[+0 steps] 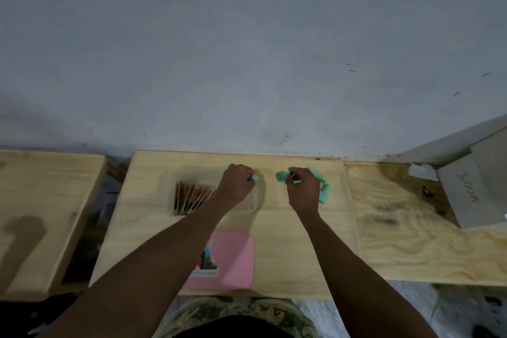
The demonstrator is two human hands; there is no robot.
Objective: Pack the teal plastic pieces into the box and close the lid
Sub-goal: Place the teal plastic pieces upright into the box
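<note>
A: Where are the teal pieces (323,189) found?

B: Most are seen on the wooden table (288,241), right of the clear box (253,207), strung around the far and right side of the right hand (303,191). One small teal piece (255,178) is pinched in the curled fingers of the left hand (236,186), which is held over the box's far right part.

A: And the right hand?

B: It is closed, knuckles up, among the loose pieces; a piece seems to be gripped, though exactly which cannot be told.

A: Why is the pink lid (227,261) kept at the near edge?

B: Probably so the open box is left free for loading; the lid is not yet fitted.

A: What already fills the box?

B: Reddish cards (192,197) are stood on edge in its left part, so the right part is likely meant for the pieces.
</note>
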